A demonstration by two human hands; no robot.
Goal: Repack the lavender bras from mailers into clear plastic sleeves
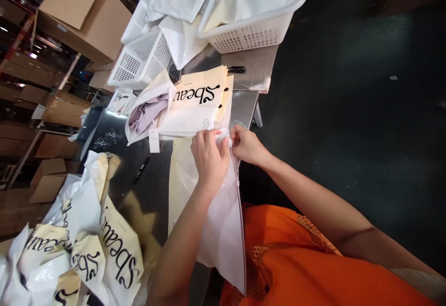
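A white zip bag (223,222) lies along the table's near edge, its zip strip running down its right side. A small slider (238,182) sits on that strip. My left hand (209,157) grips the bag near its upper corner, thumb and fingers closed on the plastic. My right hand (246,144) pinches the same corner at the zip edge, close beside the left. Beyond them lies a stack of printed cream-and-white bags (198,93). At the stack's left, an open white bag (134,131) shows folded lilac fabric (148,113), with a white tag (154,140) hanging out.
White plastic baskets (251,34) holding bags stand at the far end of the metal table (118,127). A black marker (141,171) lies left of my hands. Several filled bags (87,241) are heaped at lower left. Cardboard boxes (85,17) stand at upper left.
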